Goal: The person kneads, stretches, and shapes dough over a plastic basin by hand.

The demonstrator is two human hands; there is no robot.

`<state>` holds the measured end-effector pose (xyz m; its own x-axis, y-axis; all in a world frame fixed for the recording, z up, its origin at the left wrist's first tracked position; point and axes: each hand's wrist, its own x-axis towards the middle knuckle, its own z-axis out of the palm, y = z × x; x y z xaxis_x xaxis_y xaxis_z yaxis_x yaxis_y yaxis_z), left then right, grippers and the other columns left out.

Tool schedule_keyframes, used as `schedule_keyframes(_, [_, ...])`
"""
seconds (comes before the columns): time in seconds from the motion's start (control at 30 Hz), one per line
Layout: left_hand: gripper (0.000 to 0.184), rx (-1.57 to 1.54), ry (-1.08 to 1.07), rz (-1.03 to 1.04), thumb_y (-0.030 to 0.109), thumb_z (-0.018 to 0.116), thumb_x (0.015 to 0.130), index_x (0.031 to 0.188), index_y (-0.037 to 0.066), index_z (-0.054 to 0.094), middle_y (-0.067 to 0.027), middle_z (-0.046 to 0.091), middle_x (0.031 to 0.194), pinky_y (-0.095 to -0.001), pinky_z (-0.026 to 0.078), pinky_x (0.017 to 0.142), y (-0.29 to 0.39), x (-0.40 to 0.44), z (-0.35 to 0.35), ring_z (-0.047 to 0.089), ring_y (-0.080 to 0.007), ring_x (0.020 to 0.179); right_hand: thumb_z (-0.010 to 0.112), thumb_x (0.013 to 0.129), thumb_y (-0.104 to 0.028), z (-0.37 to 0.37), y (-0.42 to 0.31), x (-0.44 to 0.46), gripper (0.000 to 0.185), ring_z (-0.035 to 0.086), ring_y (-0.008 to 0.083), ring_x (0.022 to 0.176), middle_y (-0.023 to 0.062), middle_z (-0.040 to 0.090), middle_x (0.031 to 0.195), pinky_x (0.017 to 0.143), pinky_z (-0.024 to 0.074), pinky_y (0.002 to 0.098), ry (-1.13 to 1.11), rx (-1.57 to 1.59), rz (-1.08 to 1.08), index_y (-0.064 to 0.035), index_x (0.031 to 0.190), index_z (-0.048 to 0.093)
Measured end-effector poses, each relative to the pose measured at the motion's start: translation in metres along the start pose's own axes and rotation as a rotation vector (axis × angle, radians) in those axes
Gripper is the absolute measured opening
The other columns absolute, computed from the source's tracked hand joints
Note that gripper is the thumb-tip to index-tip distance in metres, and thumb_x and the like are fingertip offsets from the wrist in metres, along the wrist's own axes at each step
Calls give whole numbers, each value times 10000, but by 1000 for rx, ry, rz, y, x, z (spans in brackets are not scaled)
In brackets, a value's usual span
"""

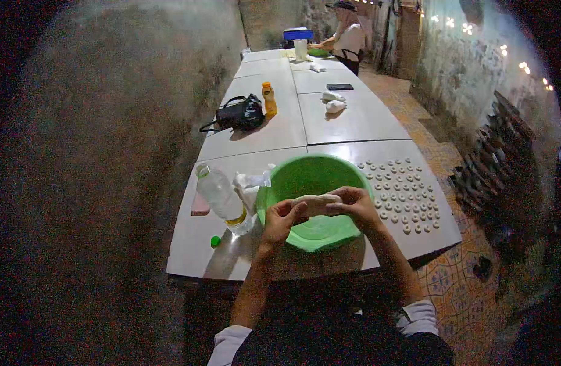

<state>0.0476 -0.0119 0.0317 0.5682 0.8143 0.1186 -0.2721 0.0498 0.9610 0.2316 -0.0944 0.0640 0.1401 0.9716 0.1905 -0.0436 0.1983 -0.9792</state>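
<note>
Over a green basin (320,235), a pale elongated roll that looks like dough (316,204) is stretched between my two hands. My left hand (283,221) grips its left end, with thumb and fingers closed on it. The right end is pinched in my right hand (355,209). The basin stands near the front edge of the white table, and no contents can be made out in it. Several small pale rings (402,197) lie in rows on the table to the right of the basin.
Left of the basin are a clear bottle (222,198), a white plastic bag (250,186), a green cap (215,241) and a pinkish block (200,205). Farther back are a black bag (241,114), an orange bottle (269,99), white bundles (335,107) and a phone-like object (339,87). A person (347,36) stands at the far end.
</note>
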Motion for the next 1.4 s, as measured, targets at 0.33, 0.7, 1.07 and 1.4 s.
schedule_keyframes(0.33, [176,-52,155,-40,124,538,830,907,-27,586,-80,612,836,-278,516,658,5,-8,-13,594,-138,728,650,709,-71,-29,-3,5,234,594,155,732,98,614,816,677,492,263,75,82,78,39,903,581])
schedule_keyframes(0.7, [340,13,162,226,121,575,809,1097,-45,502,-77,574,1003,-227,430,780,-7,8,46,541,-111,874,470,776,27,48,23,-11,413,419,225,1136,180,436,1212,941,327,315,222,-628,-458,11,1184,411])
schedule_keyframes(1.07, [304,-187,40,-12,114,629,761,1011,-33,538,-91,602,928,-254,483,731,-6,3,32,581,-141,819,682,700,-136,8,13,1,454,551,169,926,81,573,982,777,468,277,60,-153,-188,-47,1112,512])
schedule_keyframes(1.4, [236,307,31,47,72,653,730,919,-49,579,-85,621,857,-258,501,689,14,0,31,598,-130,729,655,694,-44,-18,16,7,273,602,158,743,109,618,831,672,508,277,-77,21,25,33,947,588])
